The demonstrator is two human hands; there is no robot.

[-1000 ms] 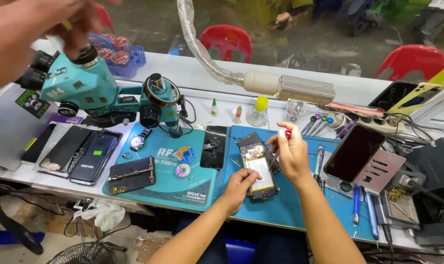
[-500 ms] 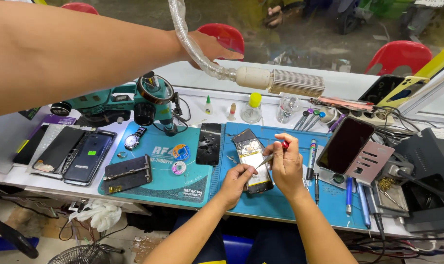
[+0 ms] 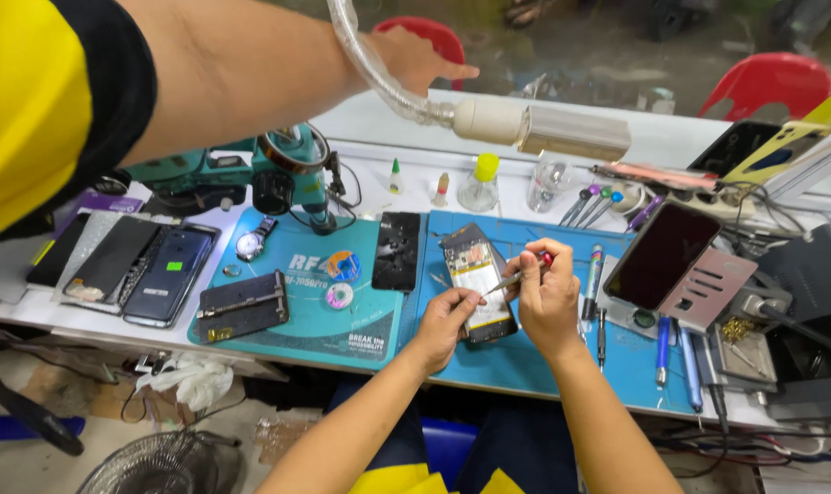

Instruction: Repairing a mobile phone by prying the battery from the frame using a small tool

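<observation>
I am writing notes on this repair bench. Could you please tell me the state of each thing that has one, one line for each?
Opened phone: back cover off, flat on the blue mat.
Left hand: steadying the phone's lower edge.
Right hand: gripping a screwdriver, tip on the phone.
Black phone: face down, untouched.
Dark tablet: screen off, tilted on a stand.
Wristwatch: lying flat.
</observation>
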